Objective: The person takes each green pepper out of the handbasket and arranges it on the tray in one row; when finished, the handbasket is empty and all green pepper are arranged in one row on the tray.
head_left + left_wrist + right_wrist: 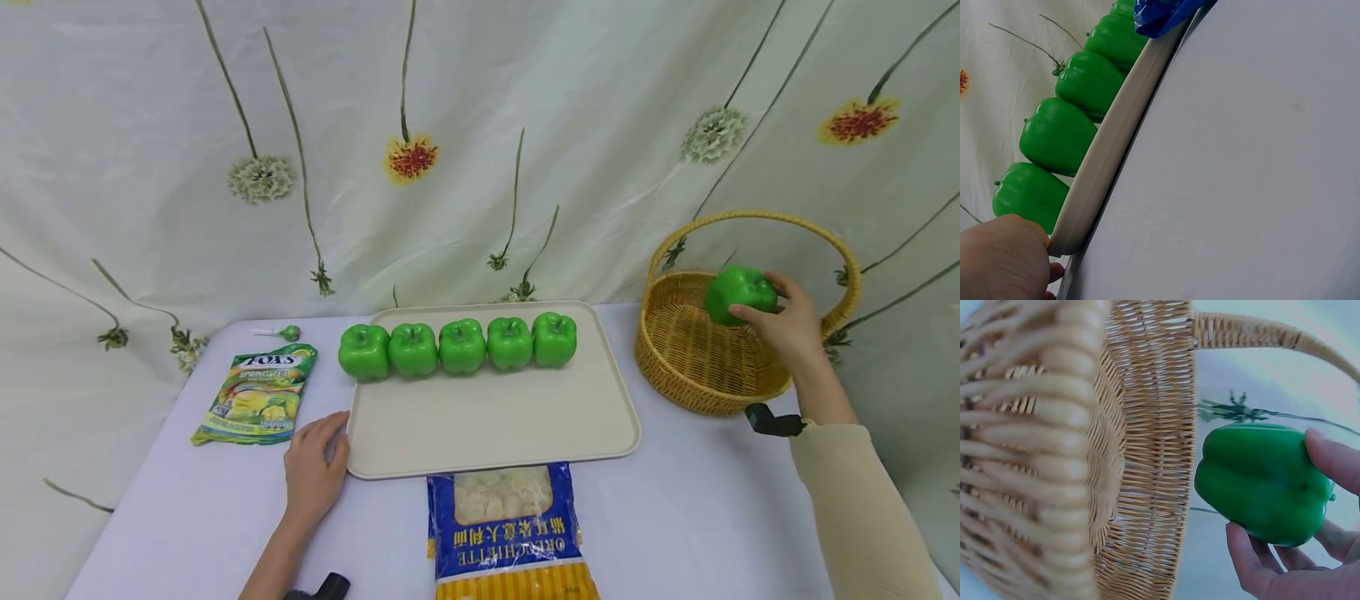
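Note:
My right hand (787,321) holds a green bell pepper (741,293) over the wicker basket (686,383), below its arched handle. In the right wrist view the thumb and fingers grip the stem end of the pepper (1263,481), whose other end is near the basket's rim (1154,450). My left hand (317,467) rests at the left edge of the beige tray (487,425), fingers loosely bent, right at its rim. Several more green bell peppers (462,346) stand in a row along the tray's far side, the leftmost overlapping its edge.
A green candy bag (258,396) lies left of the tray, with a green lollipop (289,332) behind it. In front of the tray is a blue and yellow bag of orecchiette (506,533). A flowered cloth (465,208) hangs behind the white table (667,508).

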The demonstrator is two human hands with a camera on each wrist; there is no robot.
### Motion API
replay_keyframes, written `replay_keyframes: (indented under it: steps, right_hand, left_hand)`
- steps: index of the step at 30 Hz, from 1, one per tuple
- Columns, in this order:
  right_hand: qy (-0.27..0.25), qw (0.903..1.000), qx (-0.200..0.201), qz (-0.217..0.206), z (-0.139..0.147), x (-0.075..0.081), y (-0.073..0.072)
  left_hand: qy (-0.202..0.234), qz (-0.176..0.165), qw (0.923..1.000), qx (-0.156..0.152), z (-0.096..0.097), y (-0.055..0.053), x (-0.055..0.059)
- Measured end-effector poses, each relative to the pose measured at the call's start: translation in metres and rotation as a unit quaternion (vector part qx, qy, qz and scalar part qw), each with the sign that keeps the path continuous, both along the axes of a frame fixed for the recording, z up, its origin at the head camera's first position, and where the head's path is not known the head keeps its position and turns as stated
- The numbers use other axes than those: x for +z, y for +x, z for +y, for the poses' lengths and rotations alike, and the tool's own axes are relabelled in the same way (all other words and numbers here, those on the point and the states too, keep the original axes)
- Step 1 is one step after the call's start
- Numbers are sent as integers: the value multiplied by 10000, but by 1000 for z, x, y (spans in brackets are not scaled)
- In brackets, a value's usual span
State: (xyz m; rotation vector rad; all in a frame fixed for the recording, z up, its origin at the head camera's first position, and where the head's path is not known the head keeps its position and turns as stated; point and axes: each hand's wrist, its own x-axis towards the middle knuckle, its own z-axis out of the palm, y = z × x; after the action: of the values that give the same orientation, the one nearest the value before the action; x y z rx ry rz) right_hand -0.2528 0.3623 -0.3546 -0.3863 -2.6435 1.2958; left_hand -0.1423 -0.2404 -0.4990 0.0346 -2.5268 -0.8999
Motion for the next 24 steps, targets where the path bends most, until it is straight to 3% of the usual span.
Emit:
replay_keyframes:
  steps: [7, 12, 18, 24]
  right_hand:
    - [69, 9987, -383, 326, -10, 1, 25]
    - [32, 9974, -495, 523, -33, 1, 40]
    - [-28, 9946, -220, 1011, -75, -2, 47]
    - [152, 9885, 284, 1480, -116, -15, 41]
  left_hand:
    - [11, -114, 9999, -25, 1, 1, 2]
    - [31, -119, 9999, -39, 0, 0, 2]
    - [29, -132, 9999, -22, 0, 0, 2]
    - [30, -109, 9999, -8, 0, 1, 2]
